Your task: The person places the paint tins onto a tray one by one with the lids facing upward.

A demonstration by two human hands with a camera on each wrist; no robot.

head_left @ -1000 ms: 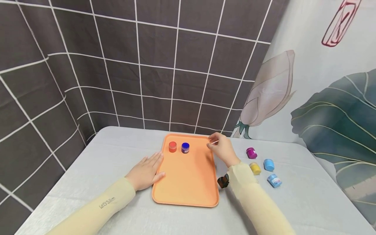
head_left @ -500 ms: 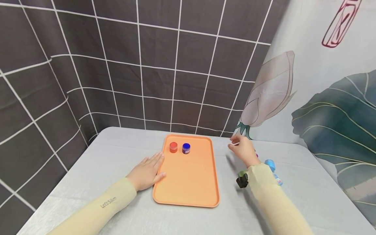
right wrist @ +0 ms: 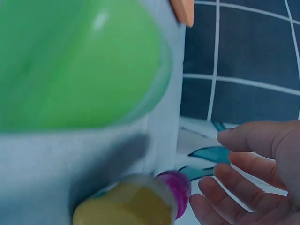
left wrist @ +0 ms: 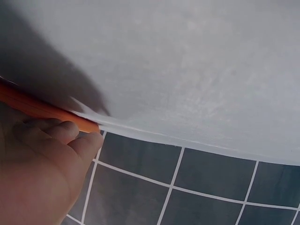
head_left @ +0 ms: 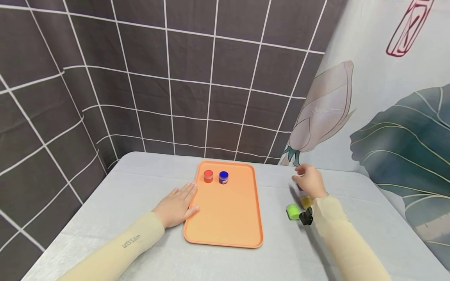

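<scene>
Orange tray (head_left: 225, 218) mid-tabletop, holding a red jar (head_left: 208, 176) and a blue jar (head_left: 223, 177) side by side at its far end. Left hand (head_left: 175, 205) flat, fingers straight and together, touching the tray's left rim. Right hand (head_left: 309, 181) near the right edge, fingers loosely apart, empty, just above the purple jar (right wrist: 176, 185) and yellow jar (head_left: 306, 201); green jar (head_left: 292, 211) beside them. Grey tabletop (head_left: 140, 179); dark tiled wall (head_left: 140, 78) behind, floral curtain (head_left: 386, 117) right
</scene>
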